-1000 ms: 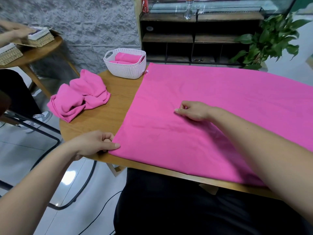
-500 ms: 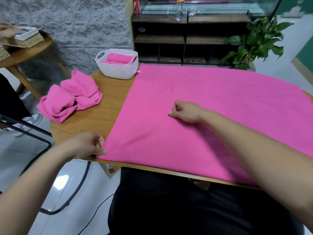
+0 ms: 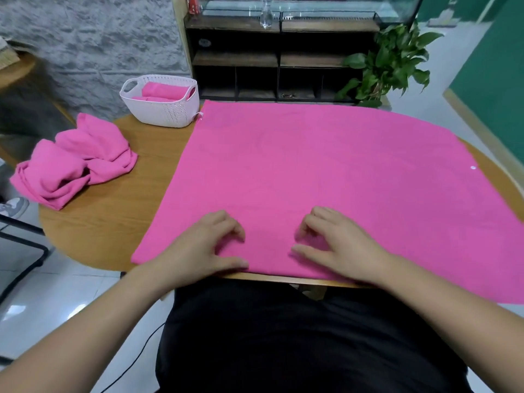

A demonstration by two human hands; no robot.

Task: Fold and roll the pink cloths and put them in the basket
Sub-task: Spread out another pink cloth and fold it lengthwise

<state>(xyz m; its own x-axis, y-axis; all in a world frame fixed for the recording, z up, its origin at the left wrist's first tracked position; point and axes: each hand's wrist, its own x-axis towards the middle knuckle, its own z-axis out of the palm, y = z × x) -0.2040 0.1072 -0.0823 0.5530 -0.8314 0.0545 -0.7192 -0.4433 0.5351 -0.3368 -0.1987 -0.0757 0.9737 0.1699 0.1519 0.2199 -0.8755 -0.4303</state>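
- A second ago our left hand (image 3: 207, 245) pinched the near-left corner of the spread cloth (image 3: 326, 171), and our right hand (image 3: 334, 245) sat out in the cloth's middle. Now both have come together, side by side on the cloth just inside its near edge.
- Both hands have bent fingers with the tips on the fabric and the thumbs stretched along the edge. Whether they pinch up a fold or only press down, we cannot tell from this angle.
- The cloth lies flat and open over most of the surface (image 3: 113, 217). Its near-right part droops over the rim, and its far-left corner is just beside the basket (image 3: 167, 112).
- We judge that the straightening is done and the first fold is about to start. Rolled cloths (image 3: 161, 90) already lie in the basket, and a crumpled heap (image 3: 76, 163) waits at the left.
- Writing: the small white tag (image 3: 200, 116) at the cloth's far-left corner shows nothing legible. The red can (image 3: 192, 4) on the shelf top is too blurred to read.
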